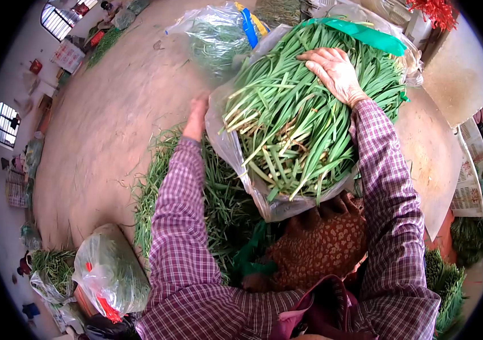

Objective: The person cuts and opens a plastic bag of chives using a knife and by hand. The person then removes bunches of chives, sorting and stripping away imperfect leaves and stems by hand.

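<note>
A heap of long, flat green stalks like garlic chives (304, 119) fills an open clear plastic bag (227, 133) in front of me. On top of the heap lies my right hand (335, 73), its fingers stretched out and pressed flat on the leaves. My left hand (198, 110) is closed at the bag's left edge; its fingertips are partly hidden and slightly blurred. A green plastic strip (360, 35) crosses the far side of the heap. Below the bag, loose greens (224, 198) are piled between my arms, beside a brown flowered cloth (323, 235) over my lap.
Another clear bag of greens (216, 42) lies just beyond. At lower left stands a filled plastic bag (111, 272) with red ties. A pale board (428, 153) and a white crate (471, 170) are on the right, with bundled greens (445, 289) below. Bare floor (94, 141) stretches left.
</note>
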